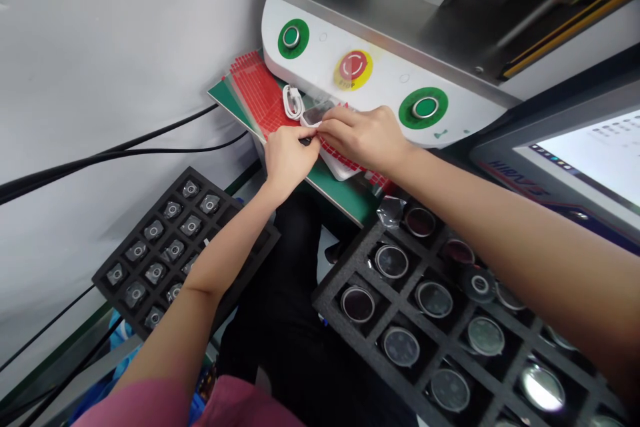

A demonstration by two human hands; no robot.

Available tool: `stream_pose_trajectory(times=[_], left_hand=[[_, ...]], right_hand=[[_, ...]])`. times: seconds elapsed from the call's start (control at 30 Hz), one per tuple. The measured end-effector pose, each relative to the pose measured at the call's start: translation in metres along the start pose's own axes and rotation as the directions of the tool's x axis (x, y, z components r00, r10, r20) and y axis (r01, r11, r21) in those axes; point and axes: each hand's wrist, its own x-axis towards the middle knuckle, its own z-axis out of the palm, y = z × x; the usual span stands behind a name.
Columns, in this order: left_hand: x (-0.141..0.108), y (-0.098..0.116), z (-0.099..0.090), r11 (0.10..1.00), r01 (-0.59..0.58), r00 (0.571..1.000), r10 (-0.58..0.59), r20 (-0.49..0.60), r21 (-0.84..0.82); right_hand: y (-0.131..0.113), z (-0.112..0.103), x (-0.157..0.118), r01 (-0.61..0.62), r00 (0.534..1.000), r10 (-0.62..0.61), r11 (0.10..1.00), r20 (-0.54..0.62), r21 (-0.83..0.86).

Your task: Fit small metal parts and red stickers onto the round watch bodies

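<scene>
My left hand (291, 159) is closed around a small black piece (305, 141), of which only a little shows between thumb and fingers. Fingertips pinched together, my right hand (369, 139) meets the left fingertips over the green bench top. Whatever the right fingers grip is hidden. Just behind the hands are a small white-edged item with a grey top (317, 113) and a coiled white cable (293, 103). Sheets of red stickers (257, 90) lie under and beside them. A white, box-like object (340, 167) shows partly below my right hand.
A machine's white panel (310, 73) with two green buttons and a red stop button (353, 65) stands behind. At left, a black foam tray (165, 203) holds small wrapped parts; at right, a grey foam tray (345, 333) holds round glass-topped pieces. A screen (590, 147) stands right; black cables (125, 145) cross left.
</scene>
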Motion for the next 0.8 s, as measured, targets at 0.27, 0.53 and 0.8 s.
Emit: stream_pose_trajectory(times=[0.27, 0.53, 0.8], left_hand=[[-0.003, 0.002, 0.0, 0.998, -0.016, 1.0, 0.016, 0.002, 0.063], [0.001, -0.002, 0.004, 1.0, 0.015, 1.0, -0.015, 0.005, 0.003], [-0.007, -0.011, -0.001, 0.982, 0.111, 0.987, -0.127, -0.097, -0.154]], right_hand=[[-0.002, -0.005, -0.001, 0.065, 0.995, -0.056, 0.992, 0.088, -0.112], [-0.014, -0.023, 0.009, 0.162, 0.963, -0.103, 0.96, 0.251, -0.229], [-0.037, -0.06, -0.044, -0.028, 0.993, 0.027, 1.0, -0.115, -0.011]])
